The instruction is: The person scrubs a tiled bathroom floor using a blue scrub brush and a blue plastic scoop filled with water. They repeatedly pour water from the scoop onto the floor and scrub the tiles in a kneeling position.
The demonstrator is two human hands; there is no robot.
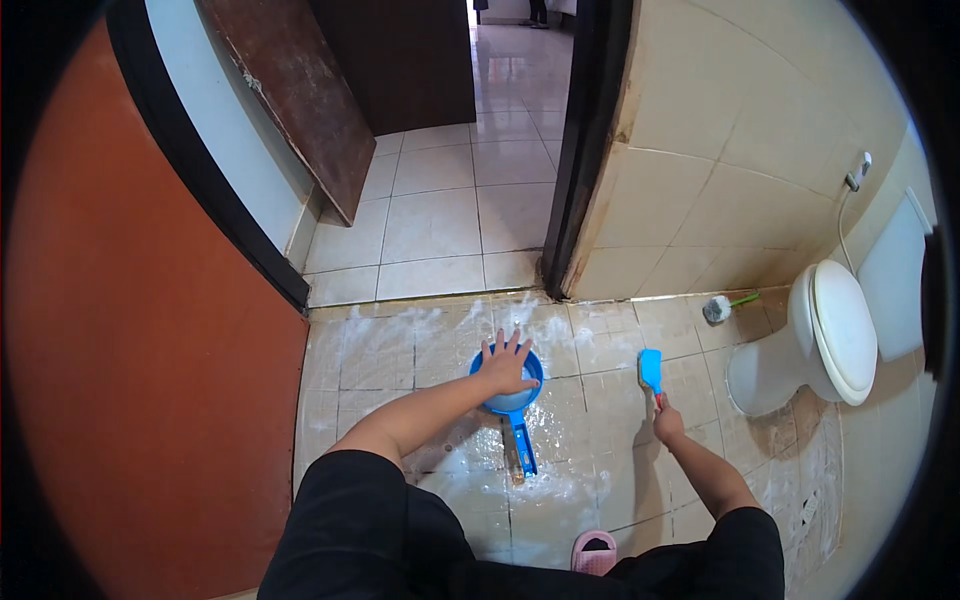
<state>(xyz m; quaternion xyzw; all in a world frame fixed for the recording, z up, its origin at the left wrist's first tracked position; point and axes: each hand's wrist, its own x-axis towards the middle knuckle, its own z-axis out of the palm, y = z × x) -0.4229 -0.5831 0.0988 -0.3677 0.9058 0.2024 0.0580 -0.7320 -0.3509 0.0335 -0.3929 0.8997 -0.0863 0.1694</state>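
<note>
My left hand (507,369) is spread with its fingers apart over a blue plastic water dipper (517,420). Whitish liquid shows inside the dipper, and its handle points back towards me. Whether my fingers touch the liquid or the rim, I cannot tell. Off to the right, my right hand (670,421) grips the red end of a scrubbing brush with a blue head (651,367). Pale bristles show at the left edge of that head. Beneath both hands lies a beige tiled floor (540,517), wet and streaked with white suds.
A white toilet (840,334) stands at the right, with a toilet brush (718,308) on the floor by the wall. A floor drain (809,510) lies lower right. The orange-brown door (172,375) borders the left; a doorway with a raised sill (427,300) opens ahead. A person's feet (537,22) show beyond.
</note>
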